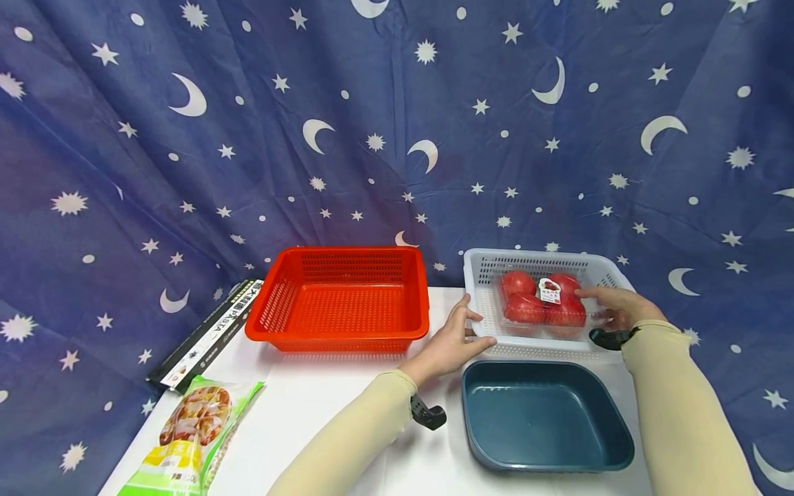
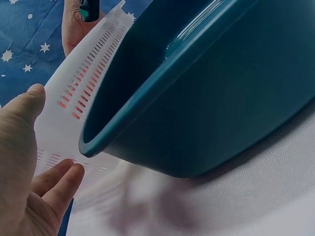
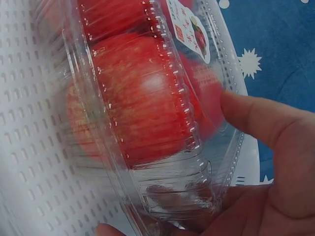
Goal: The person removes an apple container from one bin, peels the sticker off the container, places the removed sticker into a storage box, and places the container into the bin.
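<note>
A clear plastic box of red apples, with a white label on its lid, is in the white perforated basket. My right hand grips the right end of the box. In the right wrist view its thumb lies over the lid and the other fingers reach round the lower end, partly hidden. At the basket's front left corner is my left hand, thumb and fingers spread about the corner. The left wrist view shows its fingertips against or very near the basket wall; contact is hard to tell.
A dark teal tub stands in front of the white basket, between my forearms. To the left is a red perforated basket. A black and white pasta box and a green food bag lie at the table's left edge.
</note>
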{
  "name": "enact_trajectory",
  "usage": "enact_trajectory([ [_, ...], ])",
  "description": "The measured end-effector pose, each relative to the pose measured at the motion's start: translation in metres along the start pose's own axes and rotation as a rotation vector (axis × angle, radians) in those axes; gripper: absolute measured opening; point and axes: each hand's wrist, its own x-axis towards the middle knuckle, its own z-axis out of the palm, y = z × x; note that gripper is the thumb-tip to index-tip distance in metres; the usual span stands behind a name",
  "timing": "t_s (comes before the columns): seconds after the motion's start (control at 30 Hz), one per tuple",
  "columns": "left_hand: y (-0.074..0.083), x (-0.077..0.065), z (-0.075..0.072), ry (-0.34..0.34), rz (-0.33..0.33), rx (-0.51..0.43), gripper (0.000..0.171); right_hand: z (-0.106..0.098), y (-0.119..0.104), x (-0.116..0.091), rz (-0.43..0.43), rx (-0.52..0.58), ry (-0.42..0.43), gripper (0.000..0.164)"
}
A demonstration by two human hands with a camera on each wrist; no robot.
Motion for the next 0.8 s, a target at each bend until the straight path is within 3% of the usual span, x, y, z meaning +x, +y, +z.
enact_trajectory([
  [0.53, 0.0041, -0.0006, 0.0001, 0.002, -0.004, -0.009, 0.046, 0.0003, -0.0004, -0.0063, 0.045, 0.099, 0.061, 0.099],
  [0.8, 0.0022, -0.0009, 0.001, 0.012, -0.003, -0.022, 0.046, 0.0038, -0.0056, -0.0057, 0.06, 0.294, 0.034, 0.112],
])
